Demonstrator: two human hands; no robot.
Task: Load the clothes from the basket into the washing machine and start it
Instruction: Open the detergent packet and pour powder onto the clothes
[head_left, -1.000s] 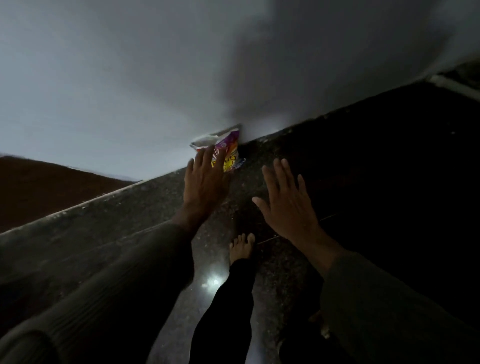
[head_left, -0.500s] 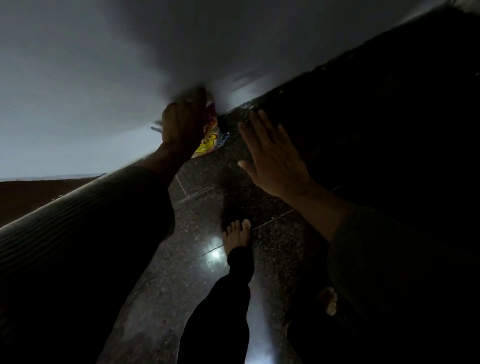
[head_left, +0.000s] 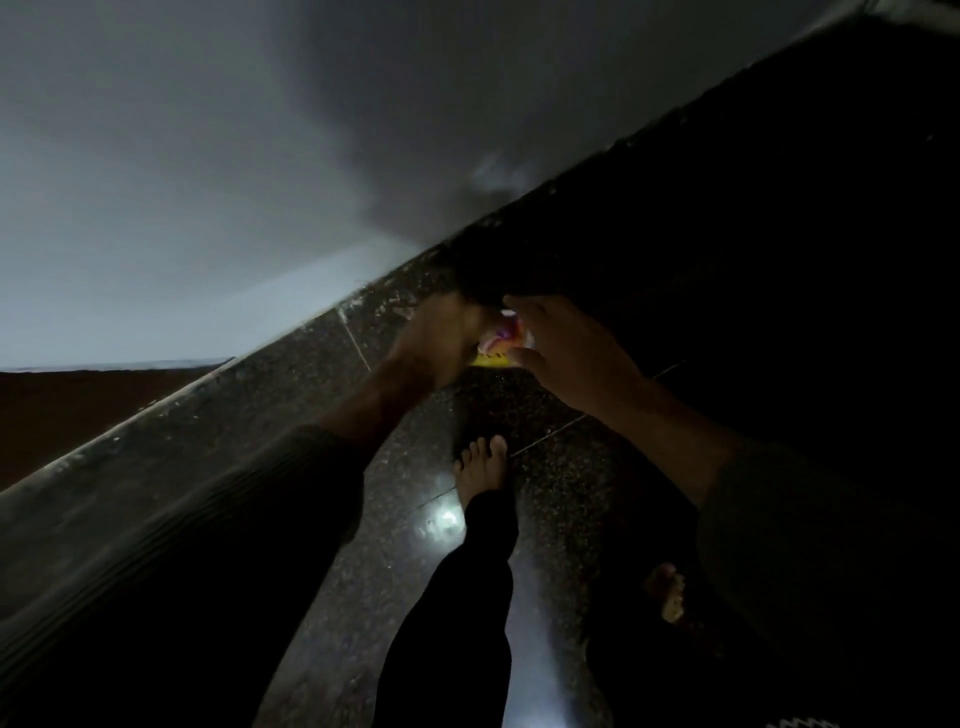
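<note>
A: Where is the packet?
B: The small pink and yellow packet (head_left: 506, 338) is up off the floor (head_left: 410, 571), between the 2 hands and near the foot of the grey wall (head_left: 208, 208)
A: Which hand has it?
B: The left hand (head_left: 441, 340) grips it, fingers curled round its left end, though that hand is blurred
A: And the other?
B: The right hand (head_left: 576, 358) is at the packet's right side, with its fingers arched over the top and its thumb by the lower edge. I cannot tell whether they pinch the packet or only flank it
A: What lies below?
B: Dark speckled stone with 1 bright glare spot (head_left: 444, 522), and 2 bare feet on it. The left foot (head_left: 480, 465) is forward, under the hands, and the right foot (head_left: 667, 592) is further back in shadow. Both arms are in long dark sleeves
</note>
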